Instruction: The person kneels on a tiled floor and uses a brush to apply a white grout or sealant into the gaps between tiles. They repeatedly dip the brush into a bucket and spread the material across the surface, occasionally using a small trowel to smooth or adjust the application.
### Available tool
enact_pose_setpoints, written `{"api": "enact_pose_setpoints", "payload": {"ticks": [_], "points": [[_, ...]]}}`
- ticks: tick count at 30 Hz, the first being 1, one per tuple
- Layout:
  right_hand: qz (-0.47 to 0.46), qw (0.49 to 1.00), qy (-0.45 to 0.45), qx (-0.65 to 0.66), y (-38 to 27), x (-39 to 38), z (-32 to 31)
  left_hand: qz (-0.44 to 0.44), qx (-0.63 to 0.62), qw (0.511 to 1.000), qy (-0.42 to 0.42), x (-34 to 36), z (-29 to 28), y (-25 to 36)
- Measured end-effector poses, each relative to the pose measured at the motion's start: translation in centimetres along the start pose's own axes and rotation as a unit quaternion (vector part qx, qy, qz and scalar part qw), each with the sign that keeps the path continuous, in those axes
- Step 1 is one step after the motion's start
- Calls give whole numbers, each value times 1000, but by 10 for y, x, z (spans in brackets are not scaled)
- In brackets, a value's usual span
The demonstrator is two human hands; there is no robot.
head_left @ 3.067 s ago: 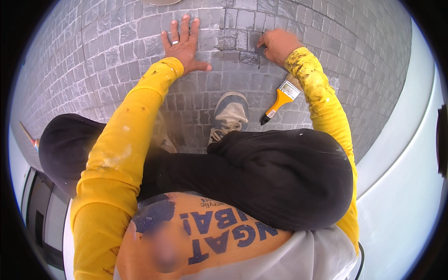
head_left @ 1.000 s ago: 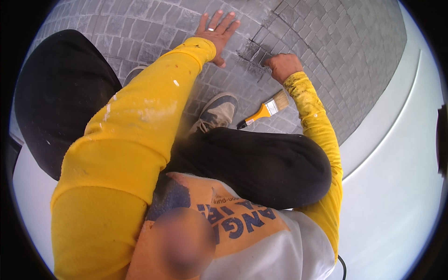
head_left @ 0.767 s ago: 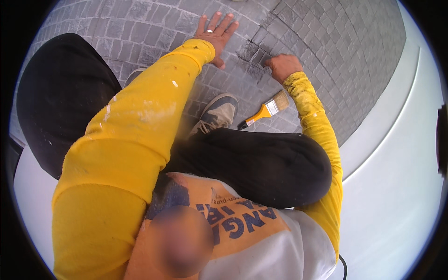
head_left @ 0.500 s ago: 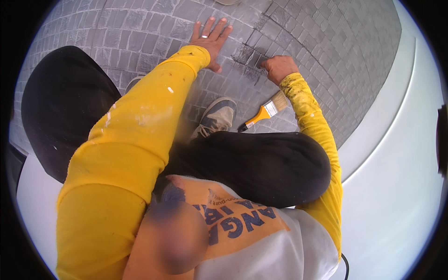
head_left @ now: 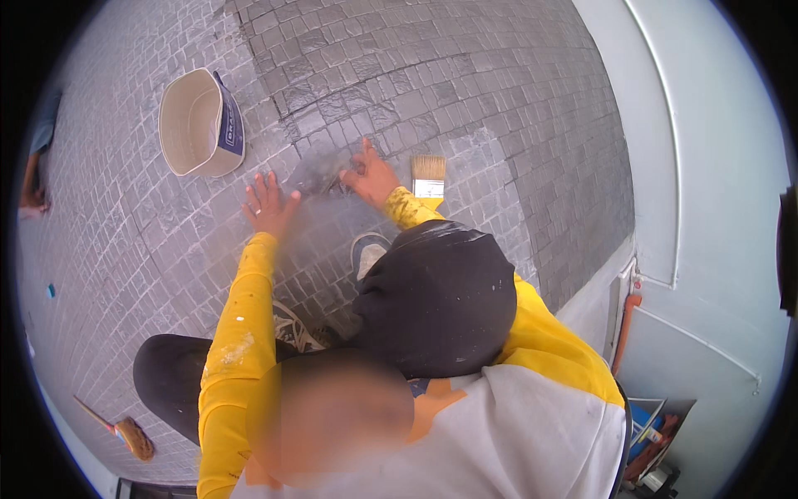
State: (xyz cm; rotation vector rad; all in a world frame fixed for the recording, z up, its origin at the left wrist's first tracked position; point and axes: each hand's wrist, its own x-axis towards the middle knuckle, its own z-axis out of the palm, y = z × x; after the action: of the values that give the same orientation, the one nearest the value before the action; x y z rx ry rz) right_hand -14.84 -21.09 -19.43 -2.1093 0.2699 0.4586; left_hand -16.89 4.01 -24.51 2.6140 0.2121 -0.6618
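Observation:
My left hand [head_left: 270,206], with a ring on one finger, rests on the grey stone-patterned paving [head_left: 199,241], fingers spread. To its right, my right hand [head_left: 371,176] is partly curled low over the paving, one finger pointing away from me. A dark patch by its fingertips is blurred, and whatever they grip cannot be made out. Just right of that hand lies a flat paintbrush [head_left: 428,170] with pale bristles, a metal band and a yellow handle, its lower part hidden behind my knee. Around my right hand the paving is darker and shinier than farther left.
Beyond my left hand stands a squarish cream bucket [head_left: 179,125] with a dark blue label. A wooden-handled brush [head_left: 133,438] lies at lower left. Another person's hand [head_left: 33,200] shows at the left edge. A pale wall [head_left: 706,249] with an orange pipe [head_left: 625,333] borders the right.
The view has shifted, bringing the bucket and the wooden-handled brush into sight. My right hand now sits left of the paintbrush, with one finger stretched out. My left hand stays spread on the paving.

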Motion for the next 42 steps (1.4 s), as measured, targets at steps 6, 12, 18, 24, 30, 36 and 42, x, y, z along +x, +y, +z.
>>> {"api": "enact_pose_setpoints", "payload": {"ticks": [6,12,18,24,30,36,42], "points": [[148,943,28,-298,86,-84,-41,-41,150,983,94,-28,-5,59],[85,965,98,-228,112,-96,-86,-74,165,983,42,-32,-42,85],[85,919,170,-346,56,-21,-189,-69,192,979,1,-26,-58,96],[-40,942,-149,-299,21,-10,-152,-77,218,972,-39,-12,-47,42],[76,914,66,-393,-17,64,-248,21,-97,995,-5,36,-22,-62],[-102,880,-151,-438,-54,23,-142,-110,-271,954,-71,31,-59,-127],[-62,863,-128,-484,-40,98,-209,-54,40,974,-218,-11,-205,-150]]}}
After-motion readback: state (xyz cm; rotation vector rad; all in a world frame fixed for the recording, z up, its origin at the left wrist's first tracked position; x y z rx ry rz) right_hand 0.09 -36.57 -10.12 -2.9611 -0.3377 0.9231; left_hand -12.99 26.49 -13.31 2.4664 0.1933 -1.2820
